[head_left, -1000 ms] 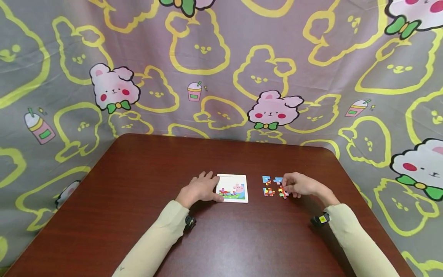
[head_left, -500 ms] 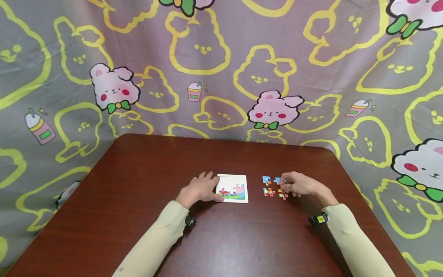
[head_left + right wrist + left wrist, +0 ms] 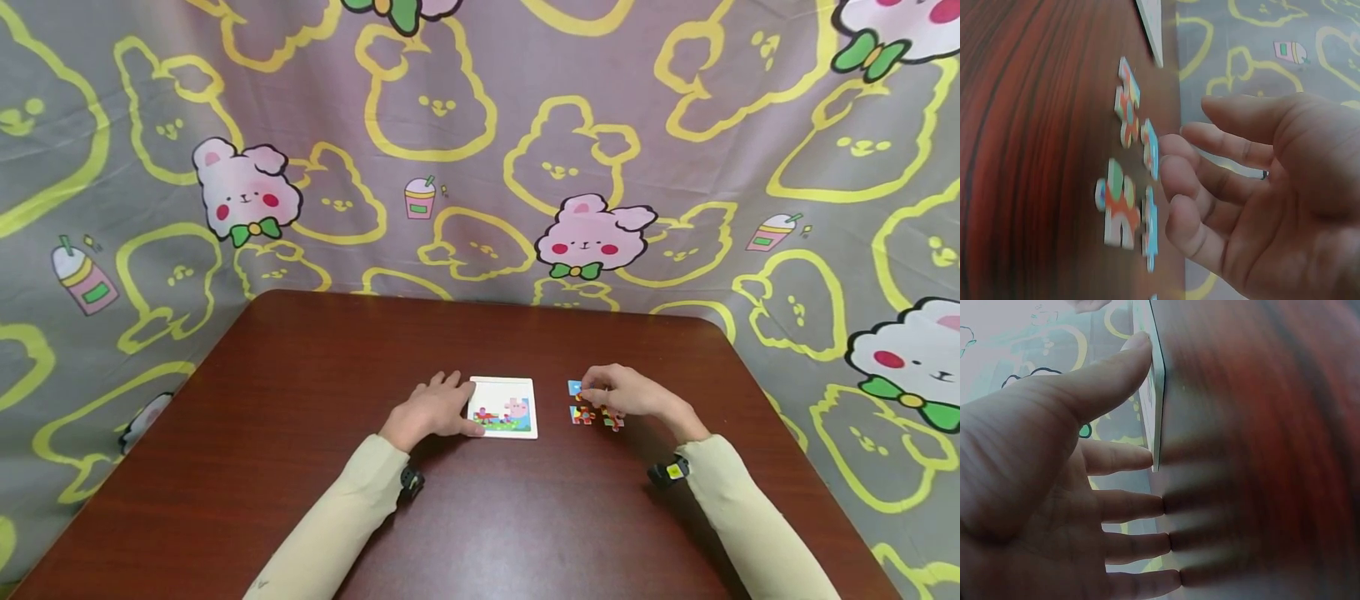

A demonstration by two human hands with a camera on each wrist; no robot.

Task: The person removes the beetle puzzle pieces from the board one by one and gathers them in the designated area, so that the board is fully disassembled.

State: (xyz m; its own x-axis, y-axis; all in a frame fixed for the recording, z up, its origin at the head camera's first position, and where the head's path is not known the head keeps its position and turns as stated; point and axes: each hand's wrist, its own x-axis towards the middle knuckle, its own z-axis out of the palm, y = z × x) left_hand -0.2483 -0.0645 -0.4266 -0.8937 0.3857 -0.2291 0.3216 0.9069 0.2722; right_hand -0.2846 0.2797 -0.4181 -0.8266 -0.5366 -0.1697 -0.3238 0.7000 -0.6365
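Observation:
My left hand [image 3: 433, 408] lies at the left edge of a white square puzzle board [image 3: 502, 380]. Its thumb and index finger touch the board's edge, while the other straight fingertips rest on the table in the left wrist view. Part of a pink pig picture fills the board's lower portion. Over several loose puzzle pieces hovers my right hand [image 3: 628, 390], fingers loosely bent. The right wrist view shows nothing between its fingers. Below them lie orange pieces [image 3: 1119, 209] and blue-edged pieces [image 3: 1150, 228]; the hand partly hides the upper ones from the head camera.
A dark reddish-brown table [image 3: 495, 508] carries everything. Behind it hangs a grey cloth [image 3: 480, 125] with yellow outlines and rabbit faces. Each wrist wears a black strapped device [image 3: 667, 472].
My right hand has shifted left, from the right-hand puzzle pieces to above the upper left one. More of the lower right piece shows. My left hand and the board stay put.

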